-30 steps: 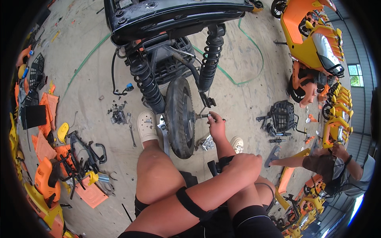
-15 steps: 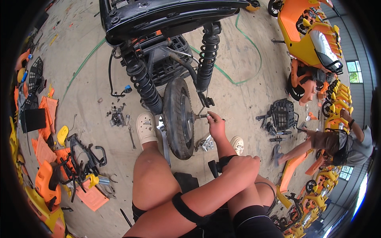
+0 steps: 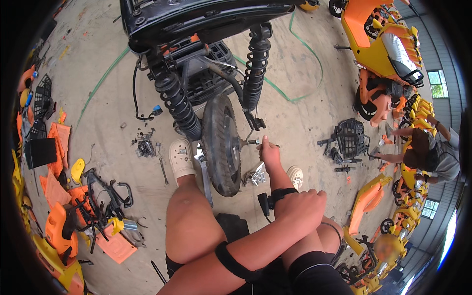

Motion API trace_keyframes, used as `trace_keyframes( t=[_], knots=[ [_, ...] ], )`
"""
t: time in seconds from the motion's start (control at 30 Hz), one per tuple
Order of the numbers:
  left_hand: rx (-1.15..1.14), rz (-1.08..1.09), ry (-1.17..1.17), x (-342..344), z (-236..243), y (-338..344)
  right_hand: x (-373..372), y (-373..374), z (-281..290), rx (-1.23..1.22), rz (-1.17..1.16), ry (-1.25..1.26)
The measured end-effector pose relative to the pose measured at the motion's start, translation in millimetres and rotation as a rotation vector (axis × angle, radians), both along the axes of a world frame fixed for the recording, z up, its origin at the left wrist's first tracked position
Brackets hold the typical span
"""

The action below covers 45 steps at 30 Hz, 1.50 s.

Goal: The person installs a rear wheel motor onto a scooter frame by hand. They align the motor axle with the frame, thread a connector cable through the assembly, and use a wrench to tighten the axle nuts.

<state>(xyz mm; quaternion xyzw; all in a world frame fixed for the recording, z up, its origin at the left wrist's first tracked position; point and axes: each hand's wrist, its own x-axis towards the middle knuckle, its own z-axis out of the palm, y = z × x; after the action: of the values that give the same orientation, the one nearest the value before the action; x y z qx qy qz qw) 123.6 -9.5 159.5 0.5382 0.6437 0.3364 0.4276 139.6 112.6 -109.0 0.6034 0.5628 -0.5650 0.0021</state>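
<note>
A black-tyred wheel (image 3: 216, 162) stands upright between my legs, under a black frame (image 3: 206, 29) with two coil-spring shock absorbers (image 3: 254, 69). From the hub's right side an axle (image 3: 250, 142) sticks out, with a nut at its end. My right hand (image 3: 269, 151) is just right of the axle end, apart from it, thumb up and fingers curled; what they hold, if anything, is hidden. My left arm crosses over my lap. The left hand (image 3: 306, 209) lies closed over my right forearm beside a black strapped-on device (image 3: 275, 199); its fingertips are hidden.
Small fasteners (image 3: 144, 146), a wrench (image 3: 163, 171) and silver brackets (image 3: 254, 174) lie on the floor. Orange and black scooter parts (image 3: 98, 211) pile up at left. At right are a black basket (image 3: 350, 137), yellow-orange scooters (image 3: 383, 49) and another person (image 3: 437, 152).
My right hand has drawn slightly right, off the axle end, and its thumb now points up. My left hand stays on the forearm. The other person has shifted upward in the picture.
</note>
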Motion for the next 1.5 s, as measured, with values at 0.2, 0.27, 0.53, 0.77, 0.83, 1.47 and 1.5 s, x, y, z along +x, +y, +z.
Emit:
trace_keyframes(
  t=[0.2, 0.27, 0.53, 0.77, 0.83, 1.47, 1.5],
  knots=[
    [-0.032, 0.002, -0.034, -4.3, -2.7, -4.2, -10.6, -22.9, 3.1, -0.028, -0.131, 0.237],
    [-0.064, -0.001, -0.081, -9.2, 8.4, -5.5, -7.9, -26.3, -1.3, -0.133, -0.172, 0.288],
    [0.042, 0.055, -0.061, 3.0, 0.3, -0.4, 2.1, -37.5, -7.9, -0.099, -0.233, 0.289],
    [0.040, 0.055, -0.014, 2.3, -3.5, 4.3, -10.3, -31.8, 14.9, -0.312, -0.309, 0.438],
    [0.067, 0.043, -0.031, 3.3, -0.6, 6.8, 7.8, -16.0, -3.2, -0.240, -0.392, 0.238],
    [0.079, 0.046, -0.086, 3.3, -0.6, 11.2, -2.4, -11.8, -7.5, -0.077, -0.289, -0.030],
    [0.080, 0.050, -0.093, 3.4, -0.8, 11.5, 0.8, -12.8, -8.2, -0.080, -0.273, 0.059]
  ],
)
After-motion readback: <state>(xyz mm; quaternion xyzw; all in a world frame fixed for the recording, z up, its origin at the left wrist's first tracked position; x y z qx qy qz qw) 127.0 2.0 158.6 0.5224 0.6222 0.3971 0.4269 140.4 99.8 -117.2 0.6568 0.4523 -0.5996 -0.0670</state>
